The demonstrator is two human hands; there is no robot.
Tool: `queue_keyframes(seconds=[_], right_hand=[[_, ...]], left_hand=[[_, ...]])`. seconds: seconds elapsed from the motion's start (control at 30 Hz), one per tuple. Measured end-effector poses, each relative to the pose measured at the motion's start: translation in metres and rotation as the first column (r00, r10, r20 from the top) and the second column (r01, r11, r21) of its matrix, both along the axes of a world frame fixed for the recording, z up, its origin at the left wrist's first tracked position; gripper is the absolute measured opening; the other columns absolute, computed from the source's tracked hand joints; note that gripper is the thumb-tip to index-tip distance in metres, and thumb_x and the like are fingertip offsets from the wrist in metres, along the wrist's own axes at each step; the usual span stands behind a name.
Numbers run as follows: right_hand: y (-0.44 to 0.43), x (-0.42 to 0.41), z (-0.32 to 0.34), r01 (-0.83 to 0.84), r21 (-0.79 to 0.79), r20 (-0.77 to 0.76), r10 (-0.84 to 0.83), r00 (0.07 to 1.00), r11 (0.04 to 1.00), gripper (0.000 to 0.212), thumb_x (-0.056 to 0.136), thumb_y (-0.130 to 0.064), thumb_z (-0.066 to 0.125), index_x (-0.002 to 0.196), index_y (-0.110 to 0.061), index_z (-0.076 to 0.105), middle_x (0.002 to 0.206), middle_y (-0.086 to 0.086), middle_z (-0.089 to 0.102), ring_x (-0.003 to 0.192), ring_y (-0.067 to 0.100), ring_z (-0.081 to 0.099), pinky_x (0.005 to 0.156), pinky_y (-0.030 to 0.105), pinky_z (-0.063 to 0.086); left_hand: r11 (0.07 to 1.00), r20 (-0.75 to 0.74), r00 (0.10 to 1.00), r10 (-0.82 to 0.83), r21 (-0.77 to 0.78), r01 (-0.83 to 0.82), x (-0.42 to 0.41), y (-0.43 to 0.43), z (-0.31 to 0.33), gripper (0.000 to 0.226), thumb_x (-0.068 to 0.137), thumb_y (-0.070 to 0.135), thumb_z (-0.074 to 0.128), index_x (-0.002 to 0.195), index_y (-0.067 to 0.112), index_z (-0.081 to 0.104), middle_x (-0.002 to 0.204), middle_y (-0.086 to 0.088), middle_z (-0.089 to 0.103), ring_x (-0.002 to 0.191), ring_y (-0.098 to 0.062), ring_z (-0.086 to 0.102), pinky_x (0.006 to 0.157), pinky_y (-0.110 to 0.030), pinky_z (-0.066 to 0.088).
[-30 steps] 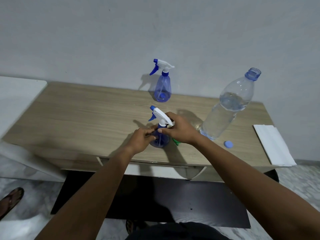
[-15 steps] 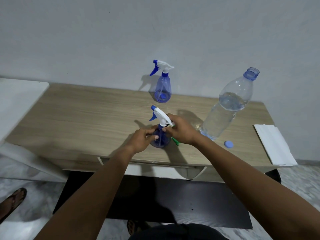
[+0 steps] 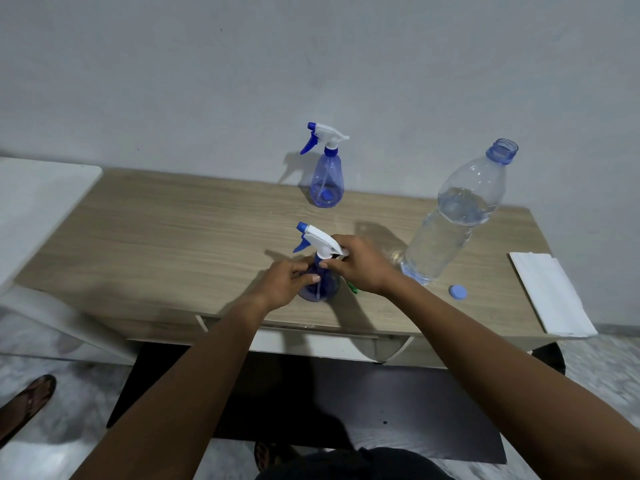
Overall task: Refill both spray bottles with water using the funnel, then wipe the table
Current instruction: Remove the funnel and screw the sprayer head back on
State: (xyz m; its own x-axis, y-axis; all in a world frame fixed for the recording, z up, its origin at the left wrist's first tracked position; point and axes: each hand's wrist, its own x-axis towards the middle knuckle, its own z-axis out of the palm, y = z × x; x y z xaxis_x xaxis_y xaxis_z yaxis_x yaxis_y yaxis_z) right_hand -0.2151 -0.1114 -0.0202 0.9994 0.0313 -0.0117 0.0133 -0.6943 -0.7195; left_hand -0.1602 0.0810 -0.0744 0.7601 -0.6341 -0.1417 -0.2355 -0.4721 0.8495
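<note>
Blue near spray bottle (image 3: 319, 284) stands close to the near edge of the table (image 3: 173, 237). The left hand (image 3: 286, 283) wraps its round body. The right hand (image 3: 362, 268) pinches its white sprayer top. The far spray bottle (image 3: 327, 183) stands by the wall (image 3: 242, 81).

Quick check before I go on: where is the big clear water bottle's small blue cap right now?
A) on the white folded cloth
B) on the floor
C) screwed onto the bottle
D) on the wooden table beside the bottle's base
D: the small round blue cap lies flat on the wooden table, just right of the base of the clear plastic water bottle, whose neck stands open.
</note>
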Motion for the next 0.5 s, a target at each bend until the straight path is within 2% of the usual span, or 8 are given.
queue_keyframes(seconds=[0.07,0.17,0.2,0.27,0.33,0.43,0.5], right_hand=[[-0.002,0.000,0.002,-0.028,-0.039,-0.005,0.028,1.000,0.999,0.013,0.088,-0.021,0.075,0.098,-0.014,0.071,0.090,0.002,0.072,0.084,0.023,0.064,0.074,0.033,0.046],[-0.001,-0.002,0.004,-0.034,-0.002,-0.009,0.034,0.999,0.999,0.016,0.086,-0.022,0.078,0.098,-0.020,0.067,0.087,-0.005,0.069,0.080,0.015,0.062,0.072,0.028,0.047],[0.001,-0.002,0.005,-0.020,0.019,-0.010,0.021,1.000,1.000,0.022,0.084,-0.025,0.081,0.099,-0.021,0.066,0.087,-0.006,0.069,0.079,0.013,0.062,0.071,0.025,0.047],[0.006,-0.001,0.007,0.019,0.010,0.002,-0.019,1.000,1.000,0.039,0.078,-0.035,0.086,0.105,-0.019,0.064,0.089,-0.002,0.070,0.080,0.017,0.062,0.071,0.029,0.048],[0.014,0.001,0.008,0.057,-0.046,0.027,-0.056,0.998,0.997,0.049,0.076,-0.042,0.087,0.106,-0.014,0.062,0.088,0.002,0.069,0.078,0.021,0.060,0.069,0.034,0.048],[0.019,0.003,0.007,0.088,-0.089,0.059,-0.083,0.995,0.992,0.047,0.079,-0.040,0.086,0.099,-0.007,0.059,0.085,0.007,0.067,0.075,0.025,0.056,0.065,0.036,0.044],[0.016,0.003,0.004,0.084,-0.087,0.060,-0.079,0.995,0.993,0.042,0.081,-0.035,0.085,0.097,-0.005,0.060,0.083,0.007,0.066,0.074,0.025,0.056,0.061,0.032,0.039]], left_hand=[[1.000,0.011,1.000,-0.002,-0.005,0.002,0.000,0.001,0.000,0.028,0.096,0.007,0.064,0.124,0.011,0.070,0.108,0.008,0.067,0.090,0.018,0.061,0.079,0.000,0.039],[1.000,0.030,1.000,0.000,0.016,0.000,-0.001,0.001,0.002,0.027,0.095,0.009,0.065,0.120,0.017,0.071,0.103,0.005,0.070,0.091,0.008,0.064,0.077,-0.003,0.041],[1.000,0.030,1.000,0.008,0.030,-0.009,-0.002,0.001,0.002,0.028,0.095,0.009,0.064,0.119,0.021,0.072,0.101,0.004,0.072,0.092,0.002,0.066,0.076,-0.005,0.042],[0.998,0.033,0.999,0.032,0.049,-0.033,-0.002,0.002,0.002,0.031,0.093,0.006,0.062,0.115,0.024,0.073,0.097,0.003,0.076,0.096,-0.011,0.070,0.077,-0.013,0.045],[0.996,0.025,0.998,0.053,0.071,-0.055,-0.002,0.002,0.000,0.030,0.093,0.009,0.062,0.113,0.029,0.073,0.097,0.003,0.077,0.096,-0.014,0.070,0.078,-0.021,0.048],[0.995,0.019,0.998,0.065,0.071,-0.066,-0.003,0.002,0.000,0.025,0.094,0.015,0.063,0.111,0.030,0.074,0.097,0.002,0.076,0.096,-0.016,0.070,0.080,-0.029,0.050],[0.997,0.027,0.998,0.052,0.063,-0.054,-0.003,0.002,0.000,0.022,0.095,0.018,0.064,0.112,0.028,0.074,0.094,0.004,0.074,0.095,-0.016,0.068,0.078,-0.026,0.047]])
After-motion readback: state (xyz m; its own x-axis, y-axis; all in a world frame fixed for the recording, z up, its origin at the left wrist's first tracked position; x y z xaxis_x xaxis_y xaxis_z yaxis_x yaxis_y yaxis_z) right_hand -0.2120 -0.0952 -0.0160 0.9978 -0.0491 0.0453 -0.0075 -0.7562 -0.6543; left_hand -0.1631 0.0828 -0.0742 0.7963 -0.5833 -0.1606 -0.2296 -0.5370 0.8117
